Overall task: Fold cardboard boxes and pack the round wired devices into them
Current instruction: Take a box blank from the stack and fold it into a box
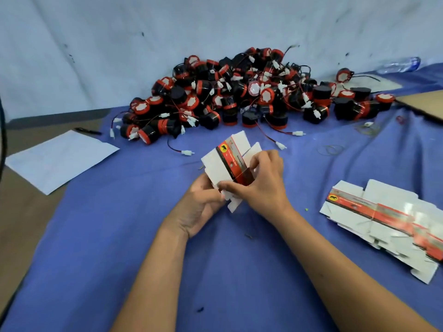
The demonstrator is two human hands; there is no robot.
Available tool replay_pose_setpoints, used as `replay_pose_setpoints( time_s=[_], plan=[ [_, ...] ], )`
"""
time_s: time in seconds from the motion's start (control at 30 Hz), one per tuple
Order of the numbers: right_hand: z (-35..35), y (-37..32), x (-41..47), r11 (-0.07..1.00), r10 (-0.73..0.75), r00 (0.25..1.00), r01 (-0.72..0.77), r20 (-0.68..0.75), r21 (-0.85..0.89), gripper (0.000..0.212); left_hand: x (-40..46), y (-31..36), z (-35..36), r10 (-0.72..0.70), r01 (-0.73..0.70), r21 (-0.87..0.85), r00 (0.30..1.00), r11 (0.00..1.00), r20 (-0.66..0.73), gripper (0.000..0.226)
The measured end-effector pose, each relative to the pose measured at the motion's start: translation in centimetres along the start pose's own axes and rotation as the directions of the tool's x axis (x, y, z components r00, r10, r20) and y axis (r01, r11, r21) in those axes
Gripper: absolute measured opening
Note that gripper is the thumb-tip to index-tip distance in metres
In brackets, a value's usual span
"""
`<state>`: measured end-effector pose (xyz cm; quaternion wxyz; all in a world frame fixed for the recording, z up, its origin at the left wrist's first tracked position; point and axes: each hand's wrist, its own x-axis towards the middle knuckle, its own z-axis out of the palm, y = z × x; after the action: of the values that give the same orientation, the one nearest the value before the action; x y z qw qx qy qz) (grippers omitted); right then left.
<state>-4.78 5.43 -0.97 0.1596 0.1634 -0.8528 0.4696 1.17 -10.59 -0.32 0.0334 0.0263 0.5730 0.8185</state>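
Observation:
A flat white cardboard box blank (230, 159) with a red and black printed band is held upright over the blue cloth, its flaps partly spread. My left hand (201, 202) grips its lower edge from below. My right hand (261, 178) pinches the lower right side, fingers curled over the printed band. Behind lies a large heap of round black and red wired devices (239, 92) with white plugs on red and black leads. A stack of flat box blanks (383, 219) lies at the right.
The blue cloth (119, 224) covers the work surface. A white paper sheet (60, 159) and a black pen (87, 131) lie at the left. Loose rubber bands (332, 149) rest right of centre. A plastic bottle (400, 64) and brown cardboard (424, 101) sit far right.

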Motion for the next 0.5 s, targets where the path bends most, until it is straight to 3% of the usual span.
replay_pose_setpoints(
  time_s=[0.07, 0.17, 0.27, 0.37, 0.5],
  plan=[
    [-0.3, 0.2, 0.1, 1.0, -0.005, 0.999, 0.005, -0.037, 0.005, 0.064, 0.1, -0.1, 0.3, -0.009, 0.004, -0.045, 0.995, 0.999, -0.096, 0.06],
    [-0.6, 0.0, 0.0, 0.995, 0.033, 0.999, -0.035, 0.023, 0.091, 0.051, 0.6, -0.5, 0.0, -0.055, 0.037, -0.065, 0.955, 0.997, -0.292, 0.041],
    [-0.6, -0.3, -0.1, 0.988, 0.054, 0.99, -0.072, 0.129, 0.139, 0.036, 0.5, -0.9, 0.1, -0.053, 0.054, -0.006, 0.969, 0.999, -0.242, 0.038],
    [-0.8, -0.6, -0.2, 0.952, 0.078, 0.979, -0.129, 0.187, 0.277, 0.052, 0.2, -0.7, 0.1, -0.043, 0.026, -0.105, 0.986, 0.994, -0.162, 0.04],
    [-1.7, -1.1, -0.1, 0.754, 0.089, 0.932, -0.293, 0.351, 0.588, 0.055, 0.0, 0.1, -0.6, -0.015, 0.008, -0.09, 0.997, 0.996, -0.07, 0.05]
  ],
)
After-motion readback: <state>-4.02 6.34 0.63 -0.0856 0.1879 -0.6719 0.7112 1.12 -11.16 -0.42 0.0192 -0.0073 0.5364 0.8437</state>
